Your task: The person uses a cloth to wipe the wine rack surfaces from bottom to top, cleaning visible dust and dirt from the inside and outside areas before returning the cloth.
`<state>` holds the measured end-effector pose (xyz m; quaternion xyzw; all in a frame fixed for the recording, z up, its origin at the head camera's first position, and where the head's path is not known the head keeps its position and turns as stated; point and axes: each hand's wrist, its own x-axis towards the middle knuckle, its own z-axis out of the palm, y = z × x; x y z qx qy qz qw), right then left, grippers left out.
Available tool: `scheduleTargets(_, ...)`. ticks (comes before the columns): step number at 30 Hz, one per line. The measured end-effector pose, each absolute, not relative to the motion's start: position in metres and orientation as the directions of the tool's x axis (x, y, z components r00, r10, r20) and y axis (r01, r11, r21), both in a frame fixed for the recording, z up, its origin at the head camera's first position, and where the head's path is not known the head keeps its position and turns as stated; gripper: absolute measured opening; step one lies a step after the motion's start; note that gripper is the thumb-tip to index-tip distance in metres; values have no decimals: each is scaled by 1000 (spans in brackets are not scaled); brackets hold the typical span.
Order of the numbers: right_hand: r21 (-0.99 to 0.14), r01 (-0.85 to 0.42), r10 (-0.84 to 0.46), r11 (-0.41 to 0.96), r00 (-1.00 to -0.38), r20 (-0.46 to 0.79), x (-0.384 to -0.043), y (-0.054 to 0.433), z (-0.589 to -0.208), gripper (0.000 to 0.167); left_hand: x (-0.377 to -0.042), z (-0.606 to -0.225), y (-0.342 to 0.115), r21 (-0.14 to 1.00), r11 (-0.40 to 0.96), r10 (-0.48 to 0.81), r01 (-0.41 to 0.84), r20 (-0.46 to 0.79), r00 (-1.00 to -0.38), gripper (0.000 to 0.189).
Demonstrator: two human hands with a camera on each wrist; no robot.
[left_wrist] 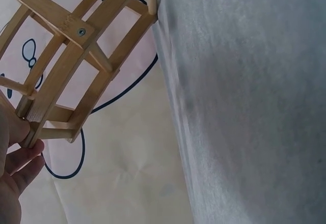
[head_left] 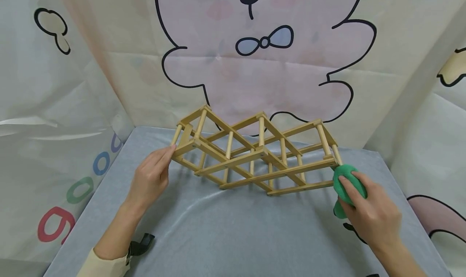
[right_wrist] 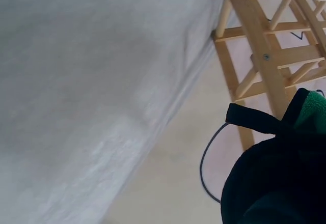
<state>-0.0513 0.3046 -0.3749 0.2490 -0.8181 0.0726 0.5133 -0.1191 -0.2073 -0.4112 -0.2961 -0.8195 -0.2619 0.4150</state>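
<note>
A wooden lattice rack [head_left: 261,151] of flat slats and round dowels is held up at a tilt over the table. Its left end is pinched between the thumb and fingers of my left hand [head_left: 150,180]; the left wrist view shows the fingertips on a slat end [left_wrist: 31,132]. My right hand [head_left: 375,214] grips a soft green cleaning pad [head_left: 350,184] at the rack's right end. In the right wrist view, the pad's green terry surface [right_wrist: 313,113] shows beside a dark side with a loop [right_wrist: 252,118]. That dark part hides my right fingers there.
A grey-blue cloth [head_left: 233,236] covers the table. A fabric backdrop [head_left: 138,79] with a cartoon bear stands behind and at both sides. A black strap [head_left: 142,244] hangs at my left wrist.
</note>
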Motion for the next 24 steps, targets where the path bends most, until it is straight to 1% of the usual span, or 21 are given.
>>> scheduleTargets(5,138,-482,-376,865,-442,814,-47,321,-385,51,-117,-410,-210,178,706,294,686,807,-512,57)
scheduleTargets(8,139,-479,-388,867,-472,792,-45,329,-391,52,-116,-409,-211,176,715,305,677,792,-528,54)
scheduleTargets(13,133,-462,-393,877,-530,752,-40,341,-398,58,-116,-409,-211,173,721,306,670,789,-533,56)
scheduleTargets(16,140,-448,-391,883,-537,747,-39,349,-398,62,-115,-408,-210,174,721,309,671,786,-536,58)
scheduleTargets(19,157,-428,-382,890,-513,769,-41,357,-393,59,-115,-408,-210,175,719,308,673,788,-534,60)
scheduleTargets(21,171,-409,-375,896,-493,785,-44,363,-387,49,-115,-408,-210,174,722,311,670,783,-538,59)
scheduleTargets(24,185,-397,-378,899,-492,784,-50,371,-375,37,-115,-409,-211,175,721,309,671,786,-536,59)
